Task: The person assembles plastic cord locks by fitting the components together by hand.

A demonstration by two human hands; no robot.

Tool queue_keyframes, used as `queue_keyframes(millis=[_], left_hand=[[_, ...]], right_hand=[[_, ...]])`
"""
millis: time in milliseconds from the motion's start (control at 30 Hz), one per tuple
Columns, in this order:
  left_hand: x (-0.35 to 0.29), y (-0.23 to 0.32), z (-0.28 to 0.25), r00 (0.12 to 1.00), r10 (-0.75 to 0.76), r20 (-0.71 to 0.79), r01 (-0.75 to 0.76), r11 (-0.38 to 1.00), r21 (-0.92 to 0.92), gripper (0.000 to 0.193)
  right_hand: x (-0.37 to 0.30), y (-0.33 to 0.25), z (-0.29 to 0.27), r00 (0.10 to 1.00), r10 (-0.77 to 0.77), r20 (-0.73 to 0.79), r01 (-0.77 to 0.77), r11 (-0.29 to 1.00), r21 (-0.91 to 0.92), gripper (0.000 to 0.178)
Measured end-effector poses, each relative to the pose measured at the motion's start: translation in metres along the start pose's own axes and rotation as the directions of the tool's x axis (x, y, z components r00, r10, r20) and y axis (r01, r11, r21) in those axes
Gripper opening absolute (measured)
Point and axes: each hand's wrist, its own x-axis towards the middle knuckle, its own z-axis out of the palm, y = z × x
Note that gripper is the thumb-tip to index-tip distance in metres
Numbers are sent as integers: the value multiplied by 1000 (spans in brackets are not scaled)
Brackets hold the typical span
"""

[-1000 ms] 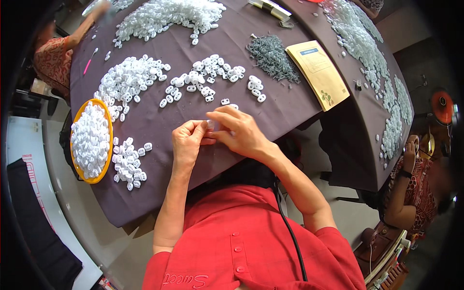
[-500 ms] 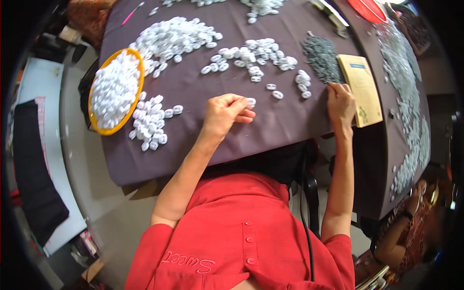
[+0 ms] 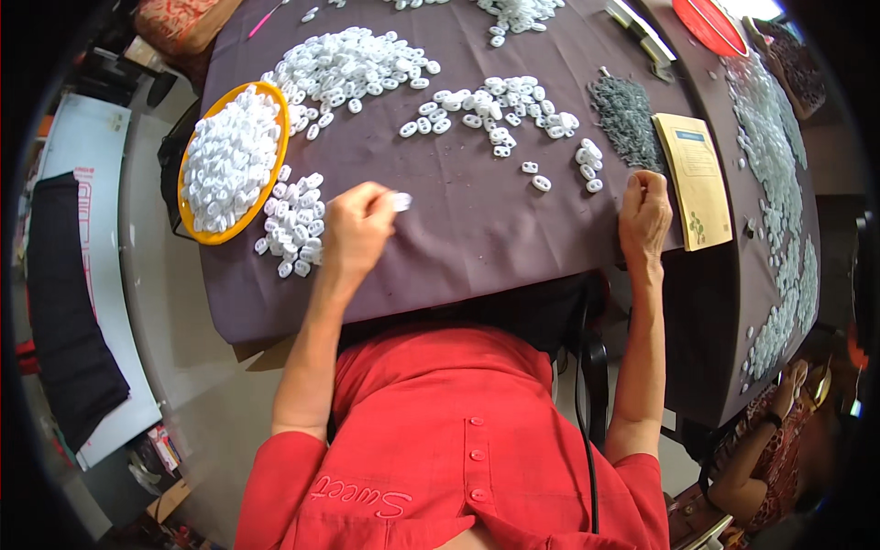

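Note:
My left hand (image 3: 357, 229) pinches a small white oval plastic piece (image 3: 401, 202) between thumb and fingers, above the cloth. Just left of that hand lies a small heap of similar white pieces (image 3: 295, 225), partly covered by it. Resting at the near end of a pile of small grey pieces (image 3: 628, 119), my right hand (image 3: 645, 220) has its fingers curled closed; whatever they may hold is hidden. Between the hands and farther off, loose white ovals (image 3: 541, 183) and a scattered group of them (image 3: 500, 101) lie on the cloth.
A yellow-orange basket (image 3: 282, 137) full of white pieces stands at the table's left edge, beside a large white pile (image 3: 357, 69). A tan booklet (image 3: 697, 183) lies right of my right hand. Another table (image 3: 761, 302) bears clear pieces; people sit nearby.
My left hand has moved left with the white piece, toward the small white heap. My right hand stays by the grey pile with its fingers closed. The view has shifted slightly.

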Motion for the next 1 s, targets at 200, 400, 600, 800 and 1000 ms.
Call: queue_keyframes(millis=[200, 400, 600, 800, 1000], left_hand=[[0, -7, -36, 971, 220, -95, -149, 866, 478, 22], [5, 19, -16, 962, 234, -143, -97, 776, 623, 26], [27, 49, 80, 826, 560, 55, -552, 786, 279, 22], [41, 56, 121, 823, 561, 90, -558, 769, 311, 12], [43, 50, 118, 816, 577, 38, -572, 797, 194, 5]], right_hand=[[-2, -4, 4, 1000, -2, -18, 4, 994, 108, 7], [-3, -3, 4, 999, 37, -36, -31, 988, 151, 6], [-3, -7, 4, 998, -11, -65, 22, 987, 158, 13], [-4, -7, 4, 991, -78, -104, 93, 985, 143, 11], [-2, -9, 2, 988, -122, -99, 133, 986, 105, 9]])
